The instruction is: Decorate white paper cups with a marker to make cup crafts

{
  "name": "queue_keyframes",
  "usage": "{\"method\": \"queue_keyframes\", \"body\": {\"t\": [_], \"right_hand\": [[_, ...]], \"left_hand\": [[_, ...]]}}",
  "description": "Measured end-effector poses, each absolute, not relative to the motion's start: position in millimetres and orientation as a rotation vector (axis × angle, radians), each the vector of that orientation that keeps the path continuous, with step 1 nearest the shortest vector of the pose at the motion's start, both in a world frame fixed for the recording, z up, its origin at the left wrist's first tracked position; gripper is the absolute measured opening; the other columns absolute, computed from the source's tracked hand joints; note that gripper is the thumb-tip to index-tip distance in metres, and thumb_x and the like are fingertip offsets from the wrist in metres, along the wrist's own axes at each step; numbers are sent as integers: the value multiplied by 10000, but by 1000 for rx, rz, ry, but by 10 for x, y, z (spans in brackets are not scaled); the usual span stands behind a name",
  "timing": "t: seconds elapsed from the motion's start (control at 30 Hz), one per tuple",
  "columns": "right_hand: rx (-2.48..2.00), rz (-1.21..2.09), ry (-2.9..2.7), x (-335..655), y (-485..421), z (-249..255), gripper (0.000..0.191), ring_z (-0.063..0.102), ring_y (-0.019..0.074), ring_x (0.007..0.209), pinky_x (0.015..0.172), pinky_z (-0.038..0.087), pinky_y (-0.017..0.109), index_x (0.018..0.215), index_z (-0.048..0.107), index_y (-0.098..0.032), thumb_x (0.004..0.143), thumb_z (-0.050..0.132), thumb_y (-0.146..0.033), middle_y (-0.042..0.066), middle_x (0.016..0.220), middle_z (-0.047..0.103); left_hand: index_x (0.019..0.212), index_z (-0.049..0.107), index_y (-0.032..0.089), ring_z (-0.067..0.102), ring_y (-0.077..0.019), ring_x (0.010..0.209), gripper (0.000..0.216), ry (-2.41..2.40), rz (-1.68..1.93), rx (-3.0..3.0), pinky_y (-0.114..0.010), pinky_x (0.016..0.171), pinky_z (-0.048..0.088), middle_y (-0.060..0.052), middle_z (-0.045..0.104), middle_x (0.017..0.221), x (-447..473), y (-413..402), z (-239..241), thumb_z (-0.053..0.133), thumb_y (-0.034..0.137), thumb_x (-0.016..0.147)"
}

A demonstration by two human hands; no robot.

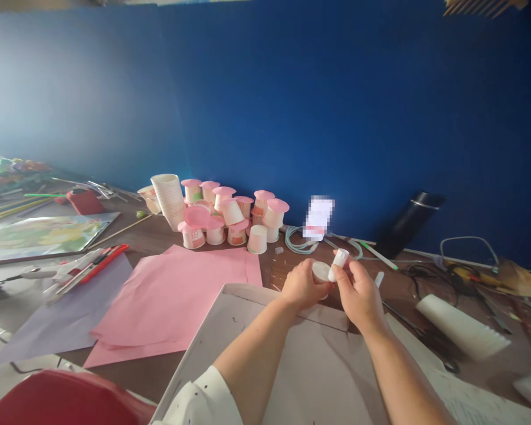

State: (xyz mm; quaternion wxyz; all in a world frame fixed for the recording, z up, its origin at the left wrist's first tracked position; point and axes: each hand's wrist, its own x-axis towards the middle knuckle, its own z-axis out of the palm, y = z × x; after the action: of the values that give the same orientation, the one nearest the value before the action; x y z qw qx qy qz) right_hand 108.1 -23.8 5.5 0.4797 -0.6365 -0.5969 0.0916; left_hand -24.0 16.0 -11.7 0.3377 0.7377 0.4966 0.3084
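My left hand point(301, 284) is closed around a small white paper cup point(321, 271), its round flat end facing up. My right hand point(361, 290) grips a white glue stick point(338, 263), held tilted right against the edge of the cup. Both hands are over the far edge of a white board or box lid point(265, 348). Beyond them, several paper cups with pink paper tops point(236, 233) are grouped and piled by the wall. One plain upturned cup point(257, 239) stands in front, with a small translucent cap point(278, 250) beside it.
Pink paper sheets point(177, 295) lie left of the board, with a red utility knife point(97, 265) and scissors on other sheets. A stack of cups point(168, 198) leans behind. A lit phone point(318, 217), a coiled cable, a black bottle point(409, 224) and another cup stack point(460, 324) are rightward.
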Motion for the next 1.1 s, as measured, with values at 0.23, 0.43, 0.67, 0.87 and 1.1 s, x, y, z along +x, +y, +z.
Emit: {"method": "queue_keyframes", "body": {"t": [0.23,0.43,0.67,0.87,1.1], "right_hand": [[-1498,212,-1499,1067,-241,68,394,607,207,842,771,472,334,1151,609,-233,856,508,-473,71,1017,654],[-1532,287,-1493,1033,-227,54,391,631,212,805,735,481,333,1135,619,-234,851,511,-479,57,946,677],[-1574,267,-1501,971,-227,79,376,643,209,740,702,483,330,1109,630,-226,838,530,-466,54,906,698],[-1566,161,-1515,949,-223,53,351,635,198,749,721,474,320,1107,632,-227,843,530,-435,61,973,696],[-1649,62,-1472,1009,-167,0,387,617,199,684,674,458,312,1097,642,-210,838,516,-469,53,837,690]], "left_hand": [[1013,571,200,599,-190,834,463,1230,797,1887,-264,699,462,-49,654,962,-271,164,-72,636,519,684],[1009,566,217,597,-181,810,415,1191,835,1932,-264,686,462,-38,653,970,-259,177,-138,614,489,700],[992,559,216,600,-184,793,388,1168,835,1935,-266,672,456,-35,654,954,-265,187,-142,612,461,696],[994,567,203,605,-192,792,396,1151,839,1918,-273,672,458,-48,660,948,-265,192,-126,599,475,709],[1035,570,201,611,-207,860,454,1192,808,1940,-273,721,472,-62,654,1015,-255,165,-111,604,505,700]]}}
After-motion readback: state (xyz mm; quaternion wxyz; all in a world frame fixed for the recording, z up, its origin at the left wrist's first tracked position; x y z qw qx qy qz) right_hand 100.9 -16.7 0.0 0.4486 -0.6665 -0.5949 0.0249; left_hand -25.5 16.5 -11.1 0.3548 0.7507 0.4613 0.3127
